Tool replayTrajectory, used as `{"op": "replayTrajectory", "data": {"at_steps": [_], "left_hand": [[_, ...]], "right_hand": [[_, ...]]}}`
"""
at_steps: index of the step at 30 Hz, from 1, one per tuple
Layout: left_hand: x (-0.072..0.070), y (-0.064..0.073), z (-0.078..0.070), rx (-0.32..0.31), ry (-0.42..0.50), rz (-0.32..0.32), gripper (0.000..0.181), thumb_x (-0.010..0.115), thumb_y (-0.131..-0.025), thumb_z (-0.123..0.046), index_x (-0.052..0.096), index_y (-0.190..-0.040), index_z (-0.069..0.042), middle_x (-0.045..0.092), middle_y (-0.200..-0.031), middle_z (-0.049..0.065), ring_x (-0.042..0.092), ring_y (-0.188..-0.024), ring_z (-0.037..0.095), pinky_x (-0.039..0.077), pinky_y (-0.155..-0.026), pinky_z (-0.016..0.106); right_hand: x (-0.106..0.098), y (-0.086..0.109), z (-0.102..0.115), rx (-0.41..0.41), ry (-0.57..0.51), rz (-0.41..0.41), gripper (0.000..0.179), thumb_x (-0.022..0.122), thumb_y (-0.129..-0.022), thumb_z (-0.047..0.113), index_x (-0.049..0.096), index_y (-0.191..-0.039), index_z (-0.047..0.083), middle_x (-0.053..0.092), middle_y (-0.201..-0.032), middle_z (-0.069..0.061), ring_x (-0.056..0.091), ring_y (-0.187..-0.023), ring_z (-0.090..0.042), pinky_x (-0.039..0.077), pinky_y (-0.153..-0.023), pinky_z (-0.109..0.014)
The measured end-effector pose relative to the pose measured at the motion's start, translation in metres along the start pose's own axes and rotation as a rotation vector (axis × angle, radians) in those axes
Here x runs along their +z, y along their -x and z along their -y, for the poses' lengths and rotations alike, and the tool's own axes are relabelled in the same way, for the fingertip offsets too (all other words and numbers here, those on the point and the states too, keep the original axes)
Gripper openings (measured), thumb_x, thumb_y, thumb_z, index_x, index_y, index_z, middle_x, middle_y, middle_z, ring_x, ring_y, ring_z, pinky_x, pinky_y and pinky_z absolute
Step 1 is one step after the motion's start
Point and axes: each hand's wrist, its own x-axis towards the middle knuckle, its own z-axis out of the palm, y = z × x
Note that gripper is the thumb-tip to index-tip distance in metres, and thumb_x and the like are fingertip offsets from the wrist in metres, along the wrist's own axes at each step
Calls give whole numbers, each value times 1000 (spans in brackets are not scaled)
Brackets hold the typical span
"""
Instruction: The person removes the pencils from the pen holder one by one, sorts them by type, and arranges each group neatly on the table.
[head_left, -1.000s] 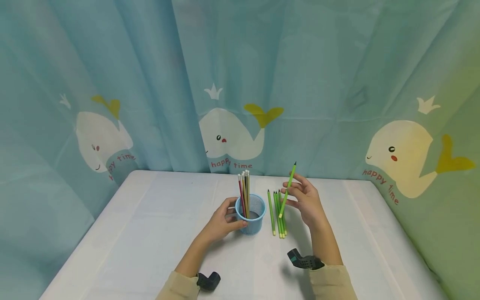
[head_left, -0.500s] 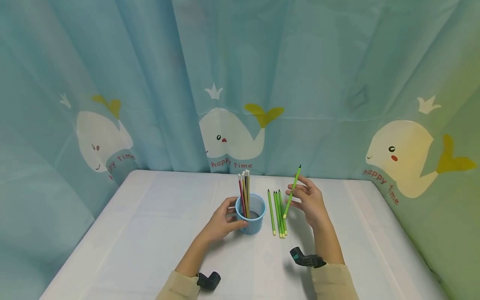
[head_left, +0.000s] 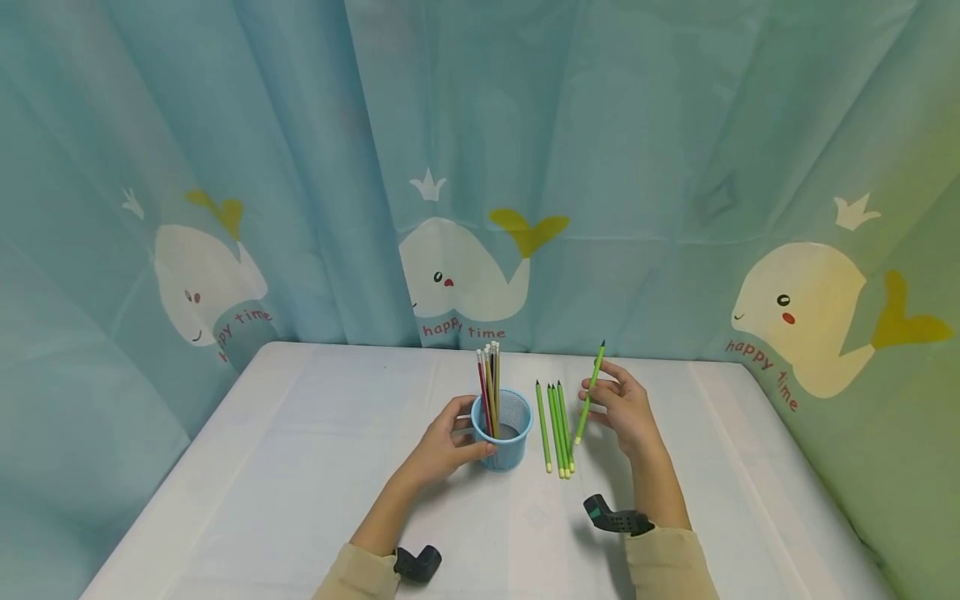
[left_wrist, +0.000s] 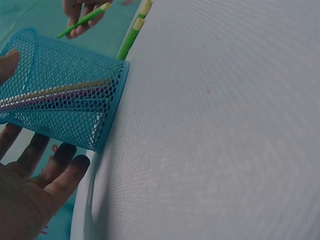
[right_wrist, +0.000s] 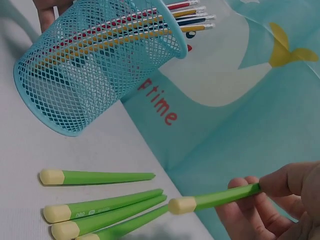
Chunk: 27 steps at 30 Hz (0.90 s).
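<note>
My left hand point(head_left: 444, 443) grips a light-blue mesh pencil cup point(head_left: 504, 455), thumb over the near side and fingers round the left side. The cup stands upright on the table. Several pencils point(head_left: 491, 387), red, yellow and dark with white eraser ends up, lean inside it. To the right, my right hand point(head_left: 628, 410) pinches a green pencil point(head_left: 590, 395) above the table, its dark point up and pale-yellow end down. Between cup and right hand lie several more green pencils point(head_left: 556, 429) side by side, one slightly apart; the right wrist view shows their yellow ends point(right_wrist: 57, 213) close up.
A white-covered table point(head_left: 300, 467) carries everything. Behind it hangs a blue-green curtain point(head_left: 645, 167) printed with whales, meeting the table's back edge. Each wrist wears a black camera mount, one on the left point(head_left: 418, 564) and one on the right point(head_left: 617, 517).
My right hand has shifted right and slightly down in the head view, taking the green pencil away from those lying on the table. My left hand and the cup have stayed put.
</note>
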Motion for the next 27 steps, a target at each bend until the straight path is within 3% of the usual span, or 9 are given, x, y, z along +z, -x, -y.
{"op": "replayTrajectory", "data": {"at_steps": [27], "left_hand": [[2, 0, 3, 5, -9, -9, 73, 79, -85, -11, 40, -145, -7, 48, -142, 21, 52, -130, 40, 49, -106, 48]], "right_hand": [[1, -4, -13, 69, 147, 42, 53, 55, -98, 6, 39, -149, 3, 61, -121, -26, 70, -96, -26, 63, -73, -37]]}}
